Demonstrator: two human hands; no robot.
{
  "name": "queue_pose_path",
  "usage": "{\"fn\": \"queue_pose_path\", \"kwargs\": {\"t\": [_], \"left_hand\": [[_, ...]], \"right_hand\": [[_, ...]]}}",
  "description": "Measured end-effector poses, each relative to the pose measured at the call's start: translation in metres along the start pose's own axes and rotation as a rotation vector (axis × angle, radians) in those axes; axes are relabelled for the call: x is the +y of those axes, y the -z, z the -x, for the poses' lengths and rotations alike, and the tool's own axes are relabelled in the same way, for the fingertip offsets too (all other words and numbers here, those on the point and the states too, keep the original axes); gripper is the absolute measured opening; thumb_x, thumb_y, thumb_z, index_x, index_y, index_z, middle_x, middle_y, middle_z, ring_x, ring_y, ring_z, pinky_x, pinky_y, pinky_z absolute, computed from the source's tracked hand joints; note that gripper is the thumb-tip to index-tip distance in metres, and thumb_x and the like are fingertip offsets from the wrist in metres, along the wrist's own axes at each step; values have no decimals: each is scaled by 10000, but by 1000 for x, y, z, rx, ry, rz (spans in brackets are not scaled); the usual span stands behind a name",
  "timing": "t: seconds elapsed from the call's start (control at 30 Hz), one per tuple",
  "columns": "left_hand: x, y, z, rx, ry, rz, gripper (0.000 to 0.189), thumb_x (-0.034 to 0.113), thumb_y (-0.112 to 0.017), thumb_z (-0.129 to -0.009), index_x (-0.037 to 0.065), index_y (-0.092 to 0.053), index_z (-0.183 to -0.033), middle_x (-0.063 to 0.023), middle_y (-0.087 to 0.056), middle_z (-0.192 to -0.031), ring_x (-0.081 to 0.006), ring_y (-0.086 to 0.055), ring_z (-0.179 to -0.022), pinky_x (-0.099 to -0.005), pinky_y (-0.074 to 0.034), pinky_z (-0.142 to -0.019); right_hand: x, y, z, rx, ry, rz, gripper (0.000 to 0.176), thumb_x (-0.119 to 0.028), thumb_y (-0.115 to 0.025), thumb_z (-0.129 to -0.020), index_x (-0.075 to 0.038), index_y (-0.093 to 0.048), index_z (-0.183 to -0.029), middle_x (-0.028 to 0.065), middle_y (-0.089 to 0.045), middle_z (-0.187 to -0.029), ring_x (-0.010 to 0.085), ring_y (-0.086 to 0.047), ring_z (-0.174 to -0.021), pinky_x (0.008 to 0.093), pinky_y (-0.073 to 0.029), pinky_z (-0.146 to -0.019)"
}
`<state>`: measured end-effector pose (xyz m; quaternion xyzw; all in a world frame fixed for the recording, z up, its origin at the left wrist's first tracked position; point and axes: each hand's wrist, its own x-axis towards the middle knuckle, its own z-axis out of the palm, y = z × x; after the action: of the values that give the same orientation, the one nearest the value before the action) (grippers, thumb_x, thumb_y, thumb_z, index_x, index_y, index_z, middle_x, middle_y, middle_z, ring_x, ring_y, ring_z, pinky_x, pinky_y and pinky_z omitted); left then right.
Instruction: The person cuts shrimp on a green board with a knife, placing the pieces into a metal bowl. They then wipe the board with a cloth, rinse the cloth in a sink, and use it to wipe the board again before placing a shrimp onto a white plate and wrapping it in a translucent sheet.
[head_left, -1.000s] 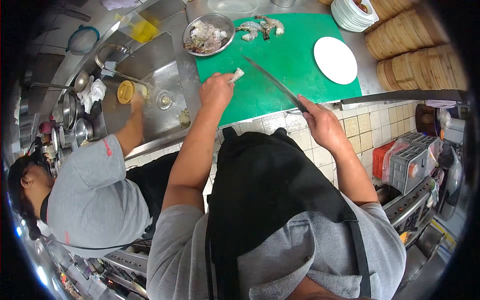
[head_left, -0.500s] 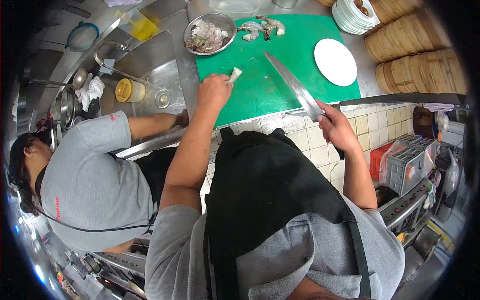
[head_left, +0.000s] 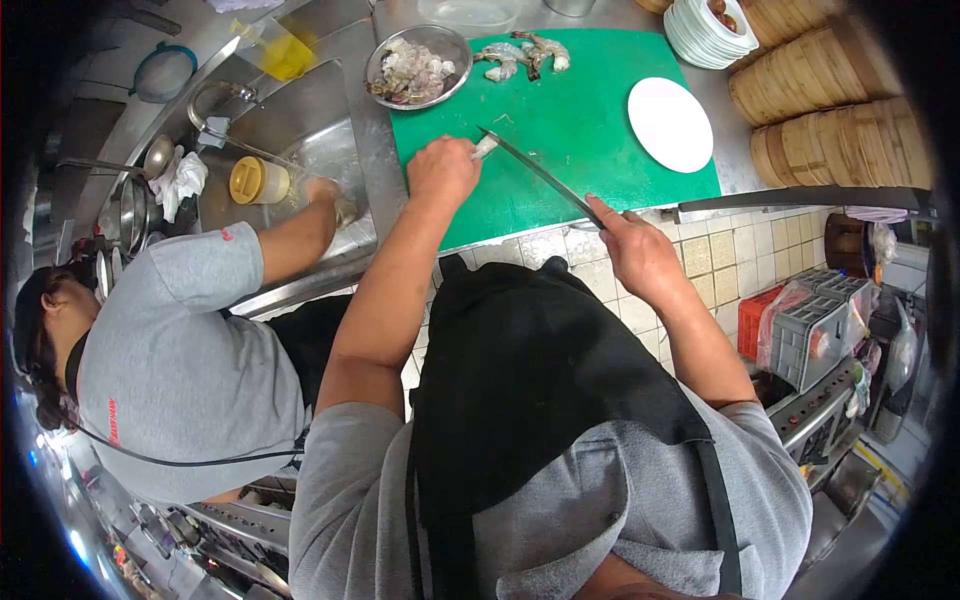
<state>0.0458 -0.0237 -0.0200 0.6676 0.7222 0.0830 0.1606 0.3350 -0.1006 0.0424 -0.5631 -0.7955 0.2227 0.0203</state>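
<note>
"Closest to the camera, below the hands, what is there?"

"A black apron (head_left: pixel 540 370). Beyond it, the right hand (head_left: pixel 638 255) has its fingers wrapped around the handle of a long kitchen knife (head_left: pixel 545 178), near the cutting board's close edge."

"And the left hand (head_left: pixel 443 172)?"

"Over the left side of the green cutting board (head_left: pixel 590 150), fingertips pinching a peeled shrimp (head_left: pixel 484 149). The blade slants across to it, tip just past; I can't tell whether the edge is cutting in."

"Farther off?"

"A white oval plate (head_left: pixel 671 124) on the board's right side. At the far left corner, a metal bowl (head_left: pixel 418 67) heaped with shrimp, and just right of it, more shrimp (head_left: pixel 522 58) lying on the board. Past the far right corner, stacked white dishes (head_left: pixel 700 42) stand beside bamboo steamers (head_left: pixel 825 60)."
</note>
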Motion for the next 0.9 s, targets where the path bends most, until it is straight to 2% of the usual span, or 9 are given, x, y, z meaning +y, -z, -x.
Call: {"fn": "queue_pose_path", "kwargs": {"t": [0.17,0.27,0.47,0.57,0.77,0.9], "left_hand": [[12,1,-2,6,-63,28,194,248,-668,-852,143,-771,-978,-140,-703,-1055,-353,-693,-949,-478,-564,-836],[19,-2,-6,-44,-54,27,231,255,-733,-837,148,-779,-1036,-158,-709,-1032,-367,-679,-957,-480,-547,-850],[15,-13,-6,-21,-85,48,225,248,-739,-834,139,-778,-1027,-156,-703,-1029,-373,-681,-924,-485,-548,-821],[15,-11,-4,-16,-85,65,217,239,-740,-835,134,-777,-1020,-152,-700,-1035,-371,-679,-926,-486,-547,-819],[17,-12,-2,-24,-34,101,228,236,-734,-842,135,-770,-1043,-148,-692,-1078,-371,-672,-958,-481,-542,-843],[16,-15,-1,-15,-46,107,234,236,-729,-847,131,-766,-1052,-150,-687,-1092,-375,-671,-964,-482,-541,-853]], "right_hand": [[-4,9,6,2,-13,-58,501,-168,-554,-977,-202,-474,-1470,346,-635,-1143,460,-664,-999,502,-549,-859],[0,7,6,-63,-66,-28,507,-162,-546,-976,-212,-468,-1474,340,-633,-1153,460,-668,-979,504,-552,-841],[1,-16,-3,45,-17,63,521,-153,-533,-970,-198,-452,-1483,293,-651,-1044,440,-671,-919,505,-549,-806],[-3,-27,-23,26,-33,-12,518,-143,-535,-967,-188,-461,-1477,278,-650,-1009,434,-669,-907,506,-546,-802],[-11,-10,-18,96,29,-32,505,-126,-526,-964,-179,-481,-1464,279,-651,-1008,427,-672,-894,501,-549,-790],[-11,-8,-14,40,16,25,506,-115,-523,-958,-178,-488,-1460,275,-650,-989,430,-669,-881,498,-548,-782]]}}
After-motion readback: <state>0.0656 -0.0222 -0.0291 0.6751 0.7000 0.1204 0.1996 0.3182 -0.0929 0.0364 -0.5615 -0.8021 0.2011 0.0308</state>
